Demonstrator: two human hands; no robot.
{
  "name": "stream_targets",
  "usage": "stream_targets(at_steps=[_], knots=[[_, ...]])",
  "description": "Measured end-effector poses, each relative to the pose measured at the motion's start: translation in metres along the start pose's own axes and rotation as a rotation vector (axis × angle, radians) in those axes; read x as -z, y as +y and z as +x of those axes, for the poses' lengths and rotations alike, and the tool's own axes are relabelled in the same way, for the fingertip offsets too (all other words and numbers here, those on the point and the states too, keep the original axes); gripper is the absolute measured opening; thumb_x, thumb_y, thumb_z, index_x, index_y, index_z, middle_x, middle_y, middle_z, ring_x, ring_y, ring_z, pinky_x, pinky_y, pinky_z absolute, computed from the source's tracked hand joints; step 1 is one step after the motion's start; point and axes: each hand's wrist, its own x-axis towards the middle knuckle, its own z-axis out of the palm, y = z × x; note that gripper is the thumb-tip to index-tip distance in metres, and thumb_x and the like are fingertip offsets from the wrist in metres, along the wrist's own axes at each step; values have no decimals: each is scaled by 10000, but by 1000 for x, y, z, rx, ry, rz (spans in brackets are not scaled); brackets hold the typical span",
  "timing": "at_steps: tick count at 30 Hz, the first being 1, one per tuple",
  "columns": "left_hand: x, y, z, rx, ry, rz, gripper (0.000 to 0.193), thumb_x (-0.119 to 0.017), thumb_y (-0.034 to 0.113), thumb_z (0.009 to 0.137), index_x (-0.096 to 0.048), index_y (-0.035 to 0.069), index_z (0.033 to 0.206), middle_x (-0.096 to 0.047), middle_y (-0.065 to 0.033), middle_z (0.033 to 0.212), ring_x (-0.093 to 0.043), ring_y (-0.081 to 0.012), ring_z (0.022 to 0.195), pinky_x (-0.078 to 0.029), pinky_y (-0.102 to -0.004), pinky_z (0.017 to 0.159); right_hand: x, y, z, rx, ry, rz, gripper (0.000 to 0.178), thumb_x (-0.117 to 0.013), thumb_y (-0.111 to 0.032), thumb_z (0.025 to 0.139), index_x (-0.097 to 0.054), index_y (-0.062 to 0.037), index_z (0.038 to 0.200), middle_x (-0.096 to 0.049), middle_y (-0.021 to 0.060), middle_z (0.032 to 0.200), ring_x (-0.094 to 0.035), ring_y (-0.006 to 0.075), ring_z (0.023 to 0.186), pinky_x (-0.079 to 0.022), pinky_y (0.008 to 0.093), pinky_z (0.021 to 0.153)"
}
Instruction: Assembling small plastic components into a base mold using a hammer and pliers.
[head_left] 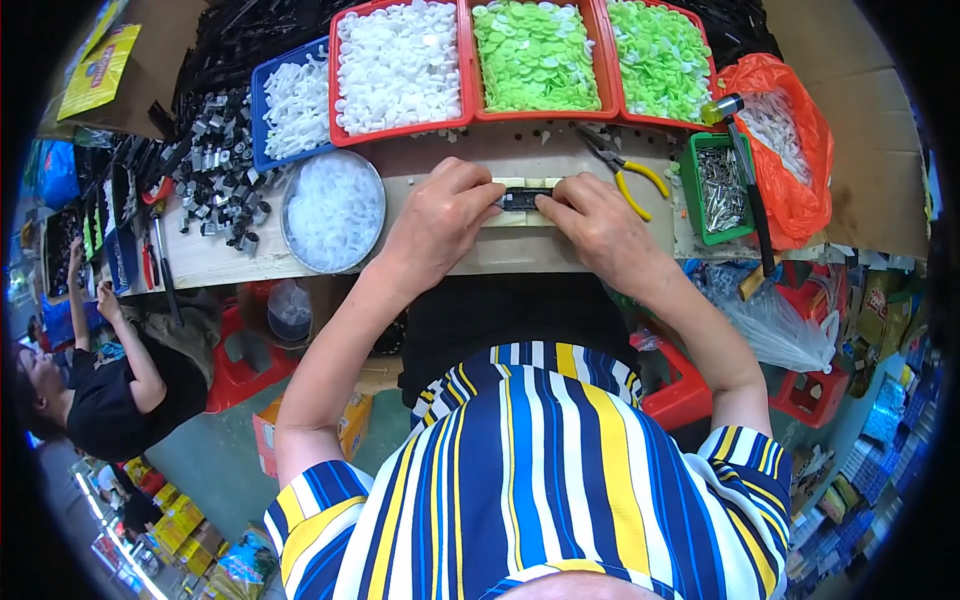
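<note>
A small dark plastic part [521, 200] lies lengthwise on a pale fixture strip [515, 219] at the middle of the bench. My left hand [440, 215] is closed, its thumb and fingers pinching the part's left end. At the right end, the thumb and fingers of my right hand [605, 228] press on the same part. The curled fingers hide both ends of it. Just beyond my right hand lie pliers with yellow handles [632, 180]. To the left of my left hand stands a round tray [382, 215] of translucent white pieces.
Red bins [400, 135] of white and green caps line the back, beside a blue bin [262, 120]. Dark clips [215, 150] are heaped at left. At right are a green box of screws [690, 190], a hammer [752, 190] and an orange bag [815, 150]. A co-worker [120, 390] sits at left.
</note>
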Motion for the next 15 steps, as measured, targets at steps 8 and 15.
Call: stream_targets(at_steps=[8,15], knots=[[-5,-7,-7,-25,-14,17,272,-760,-14,733,-713,18,999,-634,-115,934,-614,-280,865,-515,-366,745,-2,2,-3,6,29,6,249,-581,-77,821,-627,17,1048,-557,116,954,-571,279,932,-478,388,790],[-21,-3,-27,-159,105,220,406,-765,107,746,-662,-34,1113,-632,-116,1066,-597,-293,927,-502,-395,810,30,15,-21,-90,238,27,296,-647,7,808,-664,-25,1102,-642,142,992,-647,316,903,-524,404,776]])
